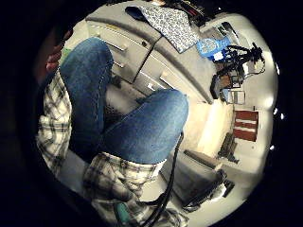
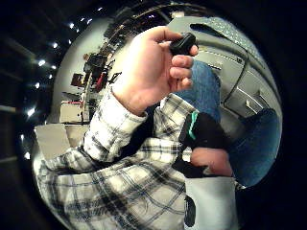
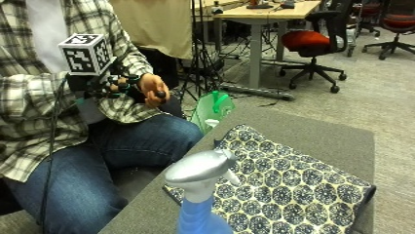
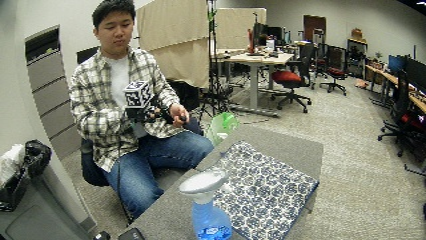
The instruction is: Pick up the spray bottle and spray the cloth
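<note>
Nearest, spray bottle [image 3: 198,195] upright on the grey table [image 3: 324,134], touching the patterned cloth's [image 3: 285,187] near edge. Further left, gloved right hand [image 3: 113,85] raised at chest height, well apart from both; finger position impossible to tell. Bare left hand [image 3: 154,90] pinching a small black object [image 3: 160,94].

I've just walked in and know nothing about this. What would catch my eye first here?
Probably the blue spray bottle with its grey trigger head, standing on the grey table nearest the camera. Beside it lies a patterned blue-and-white cloth. Behind the table sits a person whose gloved right hand is raised at the chest, away from both.
</note>
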The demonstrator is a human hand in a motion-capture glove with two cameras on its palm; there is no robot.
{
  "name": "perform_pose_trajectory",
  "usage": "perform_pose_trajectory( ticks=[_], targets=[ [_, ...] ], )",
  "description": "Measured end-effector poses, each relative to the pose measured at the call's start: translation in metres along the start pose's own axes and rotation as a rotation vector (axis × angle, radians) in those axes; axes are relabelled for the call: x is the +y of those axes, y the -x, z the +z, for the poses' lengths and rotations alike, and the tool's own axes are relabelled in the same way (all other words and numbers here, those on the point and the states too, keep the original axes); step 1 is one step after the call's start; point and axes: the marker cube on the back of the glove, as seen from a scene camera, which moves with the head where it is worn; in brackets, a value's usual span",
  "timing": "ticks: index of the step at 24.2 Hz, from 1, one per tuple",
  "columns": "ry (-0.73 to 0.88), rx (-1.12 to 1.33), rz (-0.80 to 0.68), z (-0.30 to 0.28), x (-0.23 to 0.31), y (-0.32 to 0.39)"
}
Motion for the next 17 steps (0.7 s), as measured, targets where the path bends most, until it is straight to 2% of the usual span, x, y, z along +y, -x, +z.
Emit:
perform_pose_trajectory(
  ticks=[8,17],
  targets=[
    [-0.017,0.007,0.001,0.008,0.007,0.014],
    [-0.018,-0.005,0.042,0.005,-0.003,-0.003]
  ],
)
